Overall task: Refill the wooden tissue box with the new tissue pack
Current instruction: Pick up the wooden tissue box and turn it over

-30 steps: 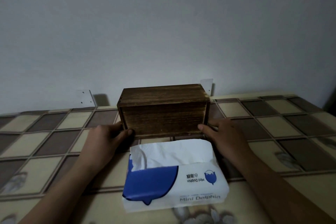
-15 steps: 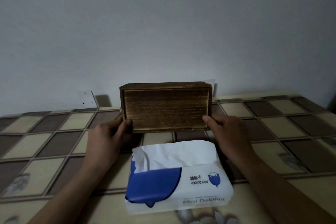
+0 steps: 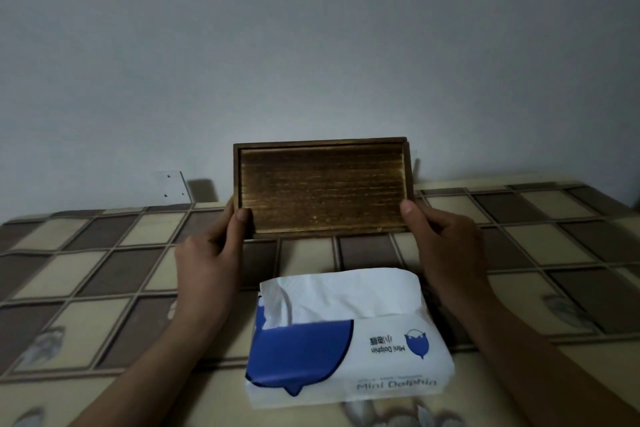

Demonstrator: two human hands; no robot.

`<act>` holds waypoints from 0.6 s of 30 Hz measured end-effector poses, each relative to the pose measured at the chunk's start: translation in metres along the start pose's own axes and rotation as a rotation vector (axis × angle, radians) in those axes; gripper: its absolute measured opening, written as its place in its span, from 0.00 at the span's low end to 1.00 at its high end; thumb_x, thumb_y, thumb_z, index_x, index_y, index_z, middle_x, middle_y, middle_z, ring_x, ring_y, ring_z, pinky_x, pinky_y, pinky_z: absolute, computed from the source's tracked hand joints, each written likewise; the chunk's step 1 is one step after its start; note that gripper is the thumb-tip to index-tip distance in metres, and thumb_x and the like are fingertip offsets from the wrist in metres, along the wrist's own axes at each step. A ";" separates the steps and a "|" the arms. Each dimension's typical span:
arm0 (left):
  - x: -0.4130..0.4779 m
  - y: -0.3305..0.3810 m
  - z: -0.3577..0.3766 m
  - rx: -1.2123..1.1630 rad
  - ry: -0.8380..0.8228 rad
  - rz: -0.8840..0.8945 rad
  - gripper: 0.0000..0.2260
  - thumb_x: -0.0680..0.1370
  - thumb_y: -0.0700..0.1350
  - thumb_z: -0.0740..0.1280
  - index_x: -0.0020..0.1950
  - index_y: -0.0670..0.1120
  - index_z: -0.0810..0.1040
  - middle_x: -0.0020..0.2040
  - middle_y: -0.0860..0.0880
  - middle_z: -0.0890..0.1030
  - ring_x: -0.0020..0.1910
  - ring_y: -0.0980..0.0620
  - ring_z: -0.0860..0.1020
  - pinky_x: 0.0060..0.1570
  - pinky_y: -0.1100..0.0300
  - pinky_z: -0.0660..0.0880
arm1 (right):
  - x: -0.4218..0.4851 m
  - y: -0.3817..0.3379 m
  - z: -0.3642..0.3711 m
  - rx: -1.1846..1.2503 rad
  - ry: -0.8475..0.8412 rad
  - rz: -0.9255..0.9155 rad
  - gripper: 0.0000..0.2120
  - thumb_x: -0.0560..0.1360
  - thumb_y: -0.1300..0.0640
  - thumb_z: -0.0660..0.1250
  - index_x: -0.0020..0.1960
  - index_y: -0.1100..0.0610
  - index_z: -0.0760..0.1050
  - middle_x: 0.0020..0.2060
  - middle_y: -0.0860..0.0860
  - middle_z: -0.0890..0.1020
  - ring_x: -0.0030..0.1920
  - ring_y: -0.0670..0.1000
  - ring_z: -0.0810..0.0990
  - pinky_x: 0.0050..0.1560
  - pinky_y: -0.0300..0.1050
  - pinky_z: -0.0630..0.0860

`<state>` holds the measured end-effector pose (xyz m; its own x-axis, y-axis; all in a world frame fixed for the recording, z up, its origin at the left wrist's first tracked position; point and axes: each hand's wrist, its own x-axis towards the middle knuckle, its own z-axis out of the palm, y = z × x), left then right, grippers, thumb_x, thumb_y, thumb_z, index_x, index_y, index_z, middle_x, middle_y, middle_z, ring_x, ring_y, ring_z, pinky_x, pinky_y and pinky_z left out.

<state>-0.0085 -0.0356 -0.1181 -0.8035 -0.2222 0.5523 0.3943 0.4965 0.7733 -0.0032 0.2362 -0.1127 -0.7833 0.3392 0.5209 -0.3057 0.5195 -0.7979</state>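
Note:
The dark wooden tissue box [image 3: 322, 189] is lifted off the table and tipped so that one broad panelled face with a raised frame looks at me. My left hand [image 3: 211, 253] grips its lower left corner, thumb on the face. My right hand [image 3: 446, 243] grips the lower right corner the same way. The new tissue pack [image 3: 346, 336], white and blue with "Mini Dolphin" printed on it, lies on the table in front of the box between my forearms. Its top is torn open and white tissue shows.
The table [image 3: 86, 274] wears a cloth with brown and cream squares and runs up to a plain pale wall. A small white bracket [image 3: 173, 185] stands at the wall, left of the box.
Both hands raised the wooden box from the table and tipped it toward me, so a broad flat face now shows instead of its top and side. The tissue pack stayed put.

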 end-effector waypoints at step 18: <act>0.006 0.008 -0.004 -0.015 0.054 -0.082 0.10 0.80 0.54 0.64 0.42 0.60 0.83 0.34 0.64 0.83 0.32 0.66 0.77 0.29 0.72 0.69 | 0.001 0.007 0.003 -0.009 -0.084 0.044 0.33 0.75 0.35 0.55 0.36 0.64 0.78 0.28 0.57 0.81 0.30 0.52 0.80 0.31 0.45 0.75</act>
<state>-0.0085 -0.0362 -0.1078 -0.8085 -0.3064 0.5024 0.3348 0.4626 0.8209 -0.0078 0.2379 -0.1187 -0.8385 0.2952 0.4580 -0.2654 0.5127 -0.8165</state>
